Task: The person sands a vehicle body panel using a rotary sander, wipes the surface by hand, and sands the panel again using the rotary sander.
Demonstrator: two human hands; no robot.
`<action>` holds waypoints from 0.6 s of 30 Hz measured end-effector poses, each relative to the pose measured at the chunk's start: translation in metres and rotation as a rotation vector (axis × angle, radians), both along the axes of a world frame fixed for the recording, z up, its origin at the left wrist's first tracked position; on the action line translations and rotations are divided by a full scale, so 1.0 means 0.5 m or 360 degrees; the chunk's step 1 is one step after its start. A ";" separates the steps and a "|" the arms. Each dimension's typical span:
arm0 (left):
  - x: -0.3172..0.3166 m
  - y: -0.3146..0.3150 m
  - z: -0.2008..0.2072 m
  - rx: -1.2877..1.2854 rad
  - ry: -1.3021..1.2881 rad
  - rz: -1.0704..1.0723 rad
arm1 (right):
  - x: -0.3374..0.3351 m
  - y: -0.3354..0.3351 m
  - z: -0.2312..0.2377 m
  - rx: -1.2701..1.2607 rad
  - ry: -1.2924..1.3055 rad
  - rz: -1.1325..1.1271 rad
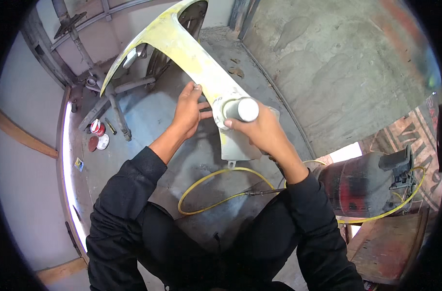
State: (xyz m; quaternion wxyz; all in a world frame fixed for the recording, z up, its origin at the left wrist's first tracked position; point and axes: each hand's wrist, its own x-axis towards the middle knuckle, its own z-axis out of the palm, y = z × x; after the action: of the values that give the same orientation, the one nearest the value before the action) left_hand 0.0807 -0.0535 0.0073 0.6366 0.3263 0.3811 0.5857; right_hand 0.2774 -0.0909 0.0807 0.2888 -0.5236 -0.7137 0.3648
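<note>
I see room left of my left hand (188, 111), over the floor (150, 119). The long, bent panel (201, 63) slants from far ahead-left down between both hands, its top cut off. My left hand is open at its edge; my right hand (260, 128) grips a round tool (237, 109) on it, some fingers hidden.

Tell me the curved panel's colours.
The curved panel is patchy pale yellow and whitish; head view shows it.

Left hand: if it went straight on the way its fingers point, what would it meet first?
The left hand would likely meet the curved panel first, at its left edge; whether they touch now is hard to tell.
</note>
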 end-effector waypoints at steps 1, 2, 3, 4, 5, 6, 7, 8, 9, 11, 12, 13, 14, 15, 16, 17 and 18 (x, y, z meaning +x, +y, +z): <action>0.001 0.002 0.002 -0.0003 -0.0009 0.0007 | 0.006 -0.002 -0.001 0.0030 0.0005 0.0004; 0.003 0.001 0.002 -0.0003 -0.0014 0.0007 | 0.006 -0.003 -0.003 0.0060 0.0010 0.0010; 0.006 0.000 0.003 0.0006 0.0000 0.0010 | 0.006 -0.002 -0.001 0.0043 0.0029 0.0009; 0.009 -0.001 0.002 0.0013 0.0014 0.0008 | 0.005 -0.003 0.003 0.0030 0.0036 0.0000; 0.010 -0.001 0.001 0.0010 0.0011 0.0003 | 0.001 -0.001 0.011 0.0020 0.0044 -0.0003; 0.009 -0.001 0.000 -0.0014 0.0027 0.0005 | -0.008 0.008 0.024 -0.0052 -0.0015 -0.0016; 0.008 0.000 0.000 -0.0034 0.0044 0.0008 | -0.012 0.011 0.026 -0.0072 -0.0014 -0.0018; 0.007 0.001 0.000 -0.0033 0.0041 0.0005 | -0.014 0.014 0.027 -0.0094 -0.0015 -0.0024; 0.005 0.003 0.000 -0.0020 0.0044 -0.0012 | -0.016 0.015 0.028 -0.0115 -0.0017 -0.0034; 0.002 0.002 0.001 -0.0011 0.0053 -0.0009 | -0.012 0.011 0.019 -0.0101 0.0000 -0.0040; 0.004 0.001 0.001 0.0000 0.0037 -0.0012 | -0.008 0.008 0.013 -0.0084 0.0014 -0.0032; 0.006 -0.001 0.004 0.0013 0.0021 -0.0016 | -0.004 0.004 0.010 -0.0063 0.0029 -0.0026; 0.005 -0.001 0.004 0.0013 0.0021 -0.0010 | -0.002 0.004 0.006 -0.0073 0.0043 -0.0031; 0.003 0.001 0.003 -0.0005 0.0063 0.0019 | -0.002 0.004 0.008 -0.0080 0.0052 -0.0033; 0.008 0.002 0.004 -0.0022 0.0096 0.0033 | -0.001 0.004 0.011 -0.0084 0.0054 -0.0045; 0.012 0.001 0.004 -0.0022 0.0092 0.0025 | -0.005 0.008 0.023 -0.0103 -0.0013 -0.0039; 0.016 0.000 0.004 -0.0018 0.0087 0.0019 | -0.006 0.012 0.027 -0.0114 -0.0047 -0.0040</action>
State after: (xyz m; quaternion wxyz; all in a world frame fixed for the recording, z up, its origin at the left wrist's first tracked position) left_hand 0.0885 -0.0537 0.0092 0.6244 0.3363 0.4034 0.5782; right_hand 0.2742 -0.0848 0.0942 0.2638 -0.5479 -0.6978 0.3787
